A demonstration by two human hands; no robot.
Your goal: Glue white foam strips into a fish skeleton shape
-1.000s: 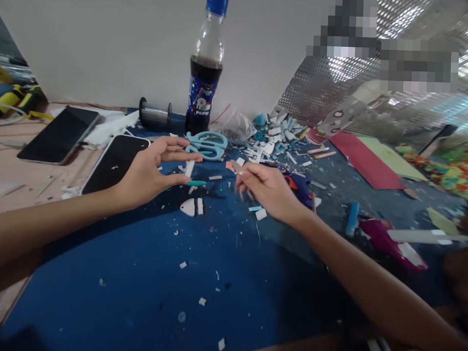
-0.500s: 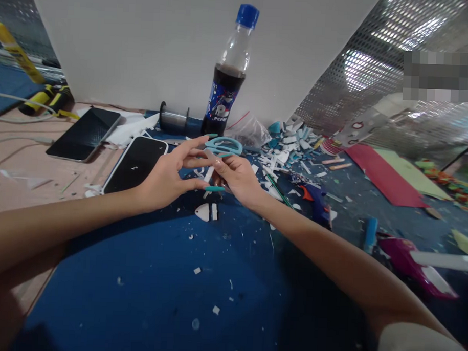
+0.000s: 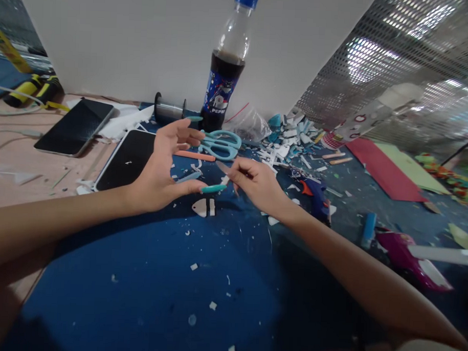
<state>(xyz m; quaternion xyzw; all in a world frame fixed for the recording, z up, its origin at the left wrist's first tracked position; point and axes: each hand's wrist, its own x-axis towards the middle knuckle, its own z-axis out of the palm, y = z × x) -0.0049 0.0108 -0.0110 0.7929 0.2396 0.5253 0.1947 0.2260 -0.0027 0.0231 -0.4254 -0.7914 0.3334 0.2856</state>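
My left hand (image 3: 159,170) hovers palm-up over the blue mat (image 3: 149,280), fingers spread, with long teal nails on the thumb and forefinger. My right hand (image 3: 258,185) is just to its right, fingers pinched together; whatever they hold is too small to make out. The two hands are a short gap apart. Teal scissors (image 3: 223,143) lie on the mat just beyond my left fingertips, with a thin orange strip (image 3: 196,156) beside them. A white fish-shaped cutout (image 3: 202,207) lies on the mat under the hands.
A Pepsi bottle (image 3: 224,83) and a wire spool (image 3: 169,111) stand at the back wall. Two phones (image 3: 76,126) (image 3: 127,159) lie at the left. A heap of cut scraps (image 3: 291,139), red paper (image 3: 376,167), a blue stick (image 3: 368,229) and a pink tool (image 3: 404,250) lie at the right.
Half a second ago my right fingers touched my left fingertips; now my right hand has drawn back to the right and my left fingers have spread wider.
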